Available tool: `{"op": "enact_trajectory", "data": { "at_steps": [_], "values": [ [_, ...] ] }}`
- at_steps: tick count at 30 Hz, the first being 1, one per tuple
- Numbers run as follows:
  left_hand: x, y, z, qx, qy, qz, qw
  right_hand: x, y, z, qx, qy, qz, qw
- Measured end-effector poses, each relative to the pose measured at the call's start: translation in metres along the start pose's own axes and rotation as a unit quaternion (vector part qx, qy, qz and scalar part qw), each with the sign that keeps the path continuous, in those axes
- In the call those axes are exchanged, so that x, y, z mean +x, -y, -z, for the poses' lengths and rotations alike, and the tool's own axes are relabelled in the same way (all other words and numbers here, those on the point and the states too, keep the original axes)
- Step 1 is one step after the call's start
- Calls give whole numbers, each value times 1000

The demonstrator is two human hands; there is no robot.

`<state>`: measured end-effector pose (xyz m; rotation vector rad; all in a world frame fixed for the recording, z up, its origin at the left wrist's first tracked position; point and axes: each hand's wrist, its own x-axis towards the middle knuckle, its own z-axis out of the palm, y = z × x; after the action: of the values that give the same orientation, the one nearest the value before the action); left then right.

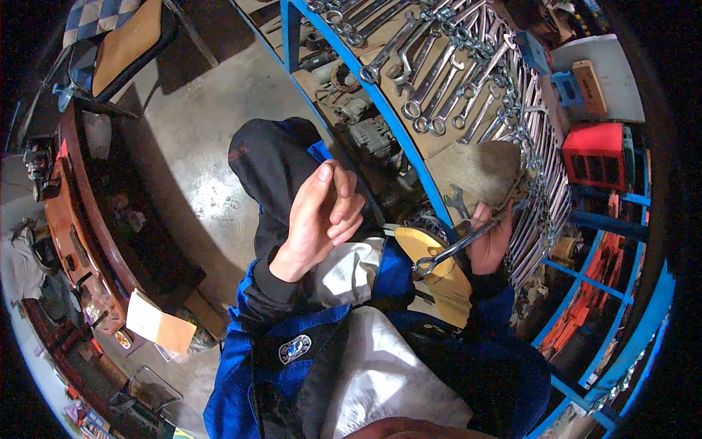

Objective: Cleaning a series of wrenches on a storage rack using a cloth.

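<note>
My left hand (324, 217) is raised over my lap, its fingers curled in and the thumb against the index finger, with nothing visible in it. At the bench edge my right hand (488, 241) grips a combination wrench (460, 243), whose ring end points down to the left. A grey-brown cloth (485, 167) lies against the fingers of that hand and partly hides them. Beside the cloth, the open end of another wrench (457, 202) shows on the bench. Many combination wrenches (433, 88) lie in rows and heaps on the blue-edged bench (403, 129).
Under the bench top are an alternator (373, 137) and other metal parts. A round yellow board (439, 274) is between my lap and right arm. Right stand a red box (595, 153) and blue metal shelving (587, 280). Left are a wooden table (82, 230), an open notebook (159, 326) and a chair (126, 49).
</note>
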<state>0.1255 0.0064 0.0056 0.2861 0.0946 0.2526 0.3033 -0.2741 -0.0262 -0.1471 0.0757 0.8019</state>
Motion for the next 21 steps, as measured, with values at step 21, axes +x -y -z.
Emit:
{"op": "enact_trajectory", "data": {
  "at_steps": [21],
  "values": [
    [10,8,8,151,-40,-95,983,-5,6,8,-335,-20,62,940]
  ]
}}
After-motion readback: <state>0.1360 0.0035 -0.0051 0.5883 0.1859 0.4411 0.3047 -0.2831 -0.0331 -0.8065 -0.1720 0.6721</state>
